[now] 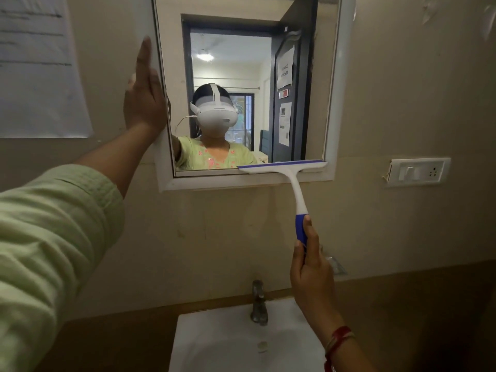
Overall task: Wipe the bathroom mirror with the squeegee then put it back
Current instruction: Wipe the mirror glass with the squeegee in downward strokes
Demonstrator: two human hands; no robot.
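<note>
A white-framed bathroom mirror (331, 108) hangs on the beige wall straight ahead. The white and blue squeegee (292, 181) has its blade lying along the mirror's bottom right edge, against the lower frame, with the handle slanting down to the right. My right hand (311, 275) is shut on the blue grip at the handle's low end. My left hand (145, 95) is flat, fingers pointing up, pressed against the mirror's left frame edge. The glass reflects a person in a green top wearing a white headset.
A white sink (214, 345) with a metal tap (259, 302) sits below the mirror. A wall switch plate (417, 171) is at the right. A paper sheet (35, 65) is stuck to the wall on the left.
</note>
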